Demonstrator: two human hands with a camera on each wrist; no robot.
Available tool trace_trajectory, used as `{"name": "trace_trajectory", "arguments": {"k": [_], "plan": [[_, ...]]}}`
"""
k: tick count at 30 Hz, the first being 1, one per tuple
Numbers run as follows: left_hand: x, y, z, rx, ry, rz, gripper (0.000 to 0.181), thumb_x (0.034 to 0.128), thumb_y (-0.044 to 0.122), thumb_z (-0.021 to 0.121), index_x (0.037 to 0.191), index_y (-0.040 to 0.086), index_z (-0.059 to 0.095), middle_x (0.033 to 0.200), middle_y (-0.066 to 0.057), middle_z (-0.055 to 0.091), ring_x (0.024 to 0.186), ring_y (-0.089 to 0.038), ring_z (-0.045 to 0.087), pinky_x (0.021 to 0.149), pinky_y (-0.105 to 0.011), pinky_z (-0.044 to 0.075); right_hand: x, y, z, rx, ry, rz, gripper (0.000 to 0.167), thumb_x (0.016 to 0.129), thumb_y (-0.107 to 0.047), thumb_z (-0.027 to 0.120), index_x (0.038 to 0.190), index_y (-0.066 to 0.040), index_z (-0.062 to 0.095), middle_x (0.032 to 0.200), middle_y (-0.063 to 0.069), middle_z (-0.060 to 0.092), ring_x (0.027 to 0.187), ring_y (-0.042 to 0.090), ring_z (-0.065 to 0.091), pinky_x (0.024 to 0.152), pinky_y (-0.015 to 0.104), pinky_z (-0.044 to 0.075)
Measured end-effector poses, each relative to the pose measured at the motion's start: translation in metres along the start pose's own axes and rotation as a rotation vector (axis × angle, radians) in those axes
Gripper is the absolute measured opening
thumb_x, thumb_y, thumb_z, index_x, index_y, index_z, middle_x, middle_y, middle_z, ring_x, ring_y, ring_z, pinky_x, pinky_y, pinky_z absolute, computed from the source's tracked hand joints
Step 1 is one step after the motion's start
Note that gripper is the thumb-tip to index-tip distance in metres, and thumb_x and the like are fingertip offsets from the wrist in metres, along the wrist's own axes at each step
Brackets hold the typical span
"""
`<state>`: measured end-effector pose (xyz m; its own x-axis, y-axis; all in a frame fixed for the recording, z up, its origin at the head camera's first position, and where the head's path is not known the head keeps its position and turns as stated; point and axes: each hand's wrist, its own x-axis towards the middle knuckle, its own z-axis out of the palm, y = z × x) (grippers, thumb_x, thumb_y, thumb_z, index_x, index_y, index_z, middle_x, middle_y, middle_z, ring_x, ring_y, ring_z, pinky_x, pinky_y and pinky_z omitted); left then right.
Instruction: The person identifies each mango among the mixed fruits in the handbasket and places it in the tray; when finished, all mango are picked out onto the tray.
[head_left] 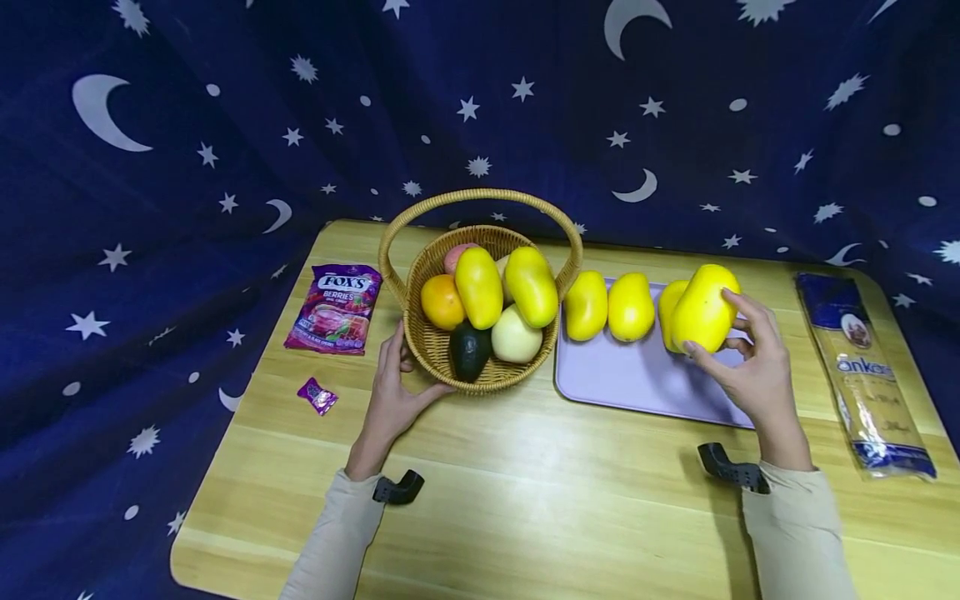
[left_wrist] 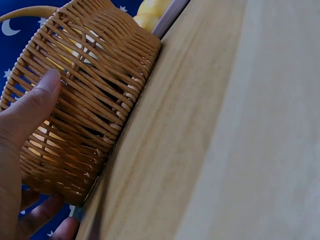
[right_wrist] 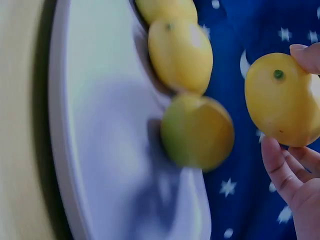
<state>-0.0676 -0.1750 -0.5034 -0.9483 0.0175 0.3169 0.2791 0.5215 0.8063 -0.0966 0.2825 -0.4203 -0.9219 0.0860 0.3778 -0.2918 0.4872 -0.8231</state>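
My right hand (head_left: 757,367) holds a yellow mango (head_left: 705,308) above the lilac tray (head_left: 645,392), thumb on one side and fingers on the other. Below it, partly hidden in the head view, another mango (right_wrist: 197,132) lies on the tray, with two more mangoes (head_left: 631,307) to its left. My left hand (head_left: 393,392) grips the lower left side of a wicker basket (left_wrist: 75,100), its thumb across the weave. Inside the basket are two mangoes (head_left: 478,287), an orange fruit (head_left: 442,302), an avocado (head_left: 469,352), a pale round fruit (head_left: 516,335) and a partly hidden pink fruit (head_left: 456,257).
Left of the basket lie a purple Fox's candy bag (head_left: 337,308) and a small wrapped candy (head_left: 317,396). A long blue-and-clear pasta packet (head_left: 866,375) lies right of the tray. Over the basket arches its tall handle (head_left: 480,195). A star-patterned cloth (head_left: 480,83) hangs behind the table.
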Motion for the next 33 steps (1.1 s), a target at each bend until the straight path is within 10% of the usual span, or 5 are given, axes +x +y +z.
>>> {"name": "trace_trajectory", "arguments": {"k": [8,24,33], "plan": [[0.0,0.003,0.0,-0.013,0.005,-0.006,0.125,0.0611,0.02,0.095,0.156,0.004,0.016,0.138,-0.016,0.043,0.108,-0.023,0.051,0.082,-0.036,0.048,0.011,0.044,-0.03,-0.115,0.023,0.246,0.084,0.076,0.007,0.076,0.148,-0.019,0.043,0.131,-0.02,0.039,0.096,0.0,0.046,0.074,0.001,0.042],[0.0,0.002,0.001,-0.029,0.01,-0.019,0.125,0.0612,0.023,0.094,0.158,0.017,0.016,0.138,-0.013,0.044,0.111,-0.021,0.052,0.084,-0.037,0.049,0.011,0.088,-0.043,-0.254,-0.161,0.286,0.076,0.09,-0.013,0.068,0.155,-0.024,0.03,0.152,0.015,0.032,0.091,0.004,0.038,0.071,0.003,0.034],[-0.001,0.0,0.001,-0.043,0.014,0.0,0.123,0.0616,0.019,0.094,0.157,0.012,0.017,0.137,-0.016,0.045,0.11,-0.025,0.053,0.083,-0.04,0.049,0.016,0.086,-0.045,-0.246,-0.28,0.39,0.069,0.1,-0.024,0.049,0.158,-0.031,0.012,0.16,0.025,0.019,0.135,0.047,0.03,0.115,0.032,0.027]]}}
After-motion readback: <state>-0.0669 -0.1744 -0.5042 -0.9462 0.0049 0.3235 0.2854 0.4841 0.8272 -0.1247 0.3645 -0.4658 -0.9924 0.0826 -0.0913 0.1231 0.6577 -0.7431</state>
